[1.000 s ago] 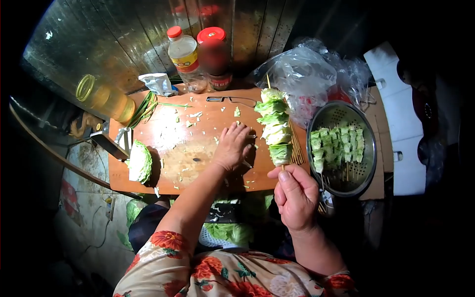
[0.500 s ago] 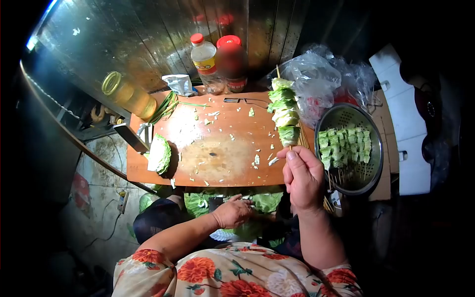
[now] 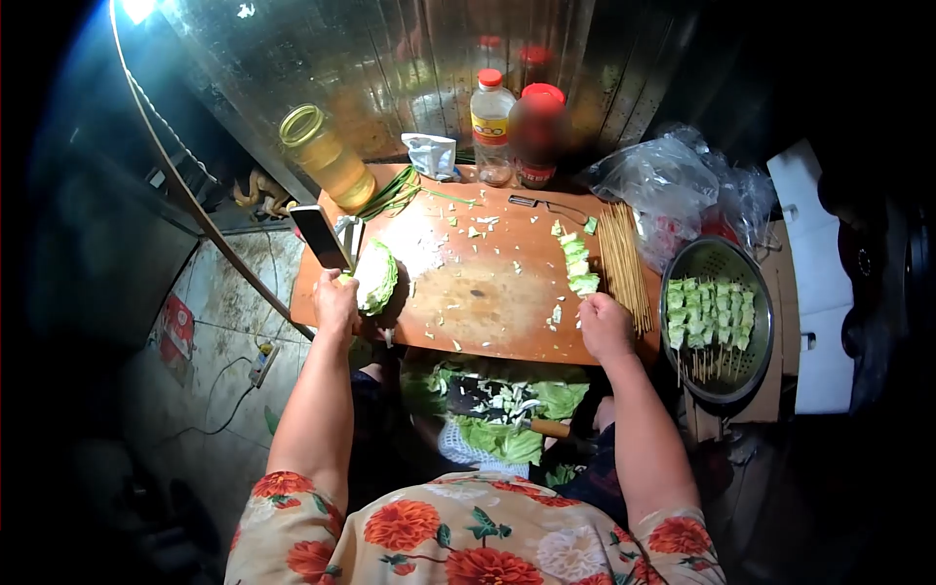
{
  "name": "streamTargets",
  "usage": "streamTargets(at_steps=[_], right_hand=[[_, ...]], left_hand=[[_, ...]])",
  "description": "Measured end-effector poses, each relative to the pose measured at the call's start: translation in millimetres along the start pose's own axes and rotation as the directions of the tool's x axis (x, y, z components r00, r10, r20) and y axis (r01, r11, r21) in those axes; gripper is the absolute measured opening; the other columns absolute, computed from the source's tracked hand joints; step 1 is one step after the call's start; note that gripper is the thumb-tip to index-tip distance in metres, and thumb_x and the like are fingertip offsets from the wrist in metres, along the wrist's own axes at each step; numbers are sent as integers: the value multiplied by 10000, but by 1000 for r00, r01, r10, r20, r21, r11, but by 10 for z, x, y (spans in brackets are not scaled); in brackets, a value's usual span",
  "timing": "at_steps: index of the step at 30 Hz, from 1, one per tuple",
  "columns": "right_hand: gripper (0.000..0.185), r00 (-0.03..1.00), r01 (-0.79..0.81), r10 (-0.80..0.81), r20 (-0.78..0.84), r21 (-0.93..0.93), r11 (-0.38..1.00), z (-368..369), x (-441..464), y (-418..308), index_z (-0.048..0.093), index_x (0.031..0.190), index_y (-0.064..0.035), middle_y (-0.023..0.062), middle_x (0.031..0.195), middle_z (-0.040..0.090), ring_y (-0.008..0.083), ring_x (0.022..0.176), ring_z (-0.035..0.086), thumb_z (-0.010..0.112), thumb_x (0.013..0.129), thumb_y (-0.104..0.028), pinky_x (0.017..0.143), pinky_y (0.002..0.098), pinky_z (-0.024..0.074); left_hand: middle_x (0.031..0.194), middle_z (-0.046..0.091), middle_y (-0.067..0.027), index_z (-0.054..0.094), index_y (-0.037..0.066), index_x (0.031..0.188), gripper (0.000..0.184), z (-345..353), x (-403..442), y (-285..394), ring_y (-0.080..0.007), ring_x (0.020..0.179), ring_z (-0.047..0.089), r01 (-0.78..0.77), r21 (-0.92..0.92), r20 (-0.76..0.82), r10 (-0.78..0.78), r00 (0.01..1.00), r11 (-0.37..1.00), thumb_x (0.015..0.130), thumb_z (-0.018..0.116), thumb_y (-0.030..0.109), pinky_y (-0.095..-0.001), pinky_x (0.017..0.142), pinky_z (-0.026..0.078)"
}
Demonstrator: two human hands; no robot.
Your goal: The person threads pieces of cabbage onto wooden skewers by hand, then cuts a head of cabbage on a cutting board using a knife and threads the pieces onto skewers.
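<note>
My right hand [image 3: 606, 327] is closed round the lower end of a skewer of cabbage pieces [image 3: 577, 261], which lies low over the right part of the wooden board [image 3: 478, 322]. My left hand [image 3: 336, 302] has its fingers drawn together at the foot of a propped phone [image 3: 322, 237], left of a cut cabbage half [image 3: 376, 277]. A bit of yellow-green shows at those fingertips, but what they hold is hidden. Loose bamboo skewers [image 3: 624, 268] lie in a bundle beside my right hand. Several finished cabbage skewers [image 3: 712, 314] rest in a metal colander [image 3: 767, 375].
Along the back stand a jar of yellow liquid [image 3: 336, 168], a clear bottle [image 3: 490, 132] and a red-lidded jar [image 3: 539, 161]. A peeler [image 3: 546, 205] and cabbage scraps lie on the board. Below its front edge, a cleaver [image 3: 478, 400] rests on cabbage leaves [image 3: 507, 444].
My left hand has moved from the lap up to the phone's foot. My right hand has lowered the cabbage skewer to the board. The view has shifted, uncovering the cleaver and bamboo skewers.
</note>
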State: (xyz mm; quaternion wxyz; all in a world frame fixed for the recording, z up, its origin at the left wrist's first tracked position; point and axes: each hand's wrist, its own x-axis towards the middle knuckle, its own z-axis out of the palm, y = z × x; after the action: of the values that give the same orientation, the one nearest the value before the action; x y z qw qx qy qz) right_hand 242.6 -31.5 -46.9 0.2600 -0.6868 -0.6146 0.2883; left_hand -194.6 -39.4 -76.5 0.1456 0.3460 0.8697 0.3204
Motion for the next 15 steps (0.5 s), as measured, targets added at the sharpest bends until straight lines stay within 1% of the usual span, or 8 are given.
streamTargets(at_steps=[2, 3, 6, 8, 10, 12, 14, 15], right_hand=[[252, 997, -72, 76, 24, -121, 990, -10, 18, 37, 640, 852, -47, 210, 864, 647, 403, 809, 616, 498, 850, -254, 719, 468, 494], [249, 993, -93, 107, 58, -212, 973, -58, -5, 12, 648, 893, -59, 215, 909, 649, 399, 860, 619, 494, 851, -250, 746, 470, 494], [239, 966, -123, 203, 162, -400, 908, -116, -35, 141, 651, 897, -51, 204, 920, 660, 394, 881, 629, 490, 848, -220, 763, 465, 502], [239, 955, -104, 229, 187, -514, 851, -129, -44, 185, 652, 940, -40, 201, 947, 667, 379, 894, 642, 495, 841, -192, 768, 450, 516], [238, 975, -43, 178, 135, -670, 741, -165, -117, 1, 632, 965, -23, 205, 937, 664, 364, 876, 651, 503, 842, -180, 758, 431, 528], [232, 981, 26, 103, 167, -630, 776, -102, -214, -132, 621, 975, -25, 202, 928, 661, 361, 868, 652, 505, 842, -176, 751, 429, 532], [204, 961, 212, -75, 266, -539, 815, -23, -380, -268, 606, 958, -34, 185, 918, 654, 377, 853, 648, 500, 841, -163, 746, 457, 530], [197, 943, 191, -6, 332, -529, 827, 124, -447, -221, 618, 941, -44, 184, 933, 656, 384, 858, 645, 515, 830, -169, 748, 485, 522]], left_hand=[[940, 646, -120, 632, -29, 1025, 287, 73, 53, -167, -219, 876, 611, 187, -388, 323, -57, 945, 903, 850, 624, 198, -323, 789, 476], [843, 638, -67, 641, -22, 974, 264, -8, -143, 83, -145, 723, 582, 252, -430, 309, -122, 943, 867, 895, 597, 226, -268, 661, 459], [773, 625, -53, 646, 8, 913, 256, 160, -36, -78, -125, 587, 545, 378, -420, 345, -240, 907, 825, 897, 611, 261, -256, 531, 427], [759, 602, -56, 606, 22, 895, 295, -29, -247, 227, -126, 498, 514, 417, -371, 373, -278, 885, 830, 898, 624, 317, -263, 441, 437], [731, 565, -54, 568, 38, 914, 333, -40, -341, 309, -141, 468, 511, 592, -455, 534, -328, 779, 666, 884, 646, 360, -289, 405, 484], [718, 543, -57, 532, 42, 949, 356, -9, -398, 317, -161, 473, 524, 623, -460, 560, -338, 757, 633, 853, 691, 345, -322, 423, 539], [722, 534, -53, 533, 32, 959, 409, 108, -393, 237, -165, 472, 521, 601, -459, 479, -387, 788, 654, 803, 752, 339, -300, 386, 478], [762, 539, -54, 485, 36, 1075, 549, 222, -189, -50, -159, 502, 523, 636, -405, 550, -381, 743, 656, 731, 821, 301, -294, 367, 404]])
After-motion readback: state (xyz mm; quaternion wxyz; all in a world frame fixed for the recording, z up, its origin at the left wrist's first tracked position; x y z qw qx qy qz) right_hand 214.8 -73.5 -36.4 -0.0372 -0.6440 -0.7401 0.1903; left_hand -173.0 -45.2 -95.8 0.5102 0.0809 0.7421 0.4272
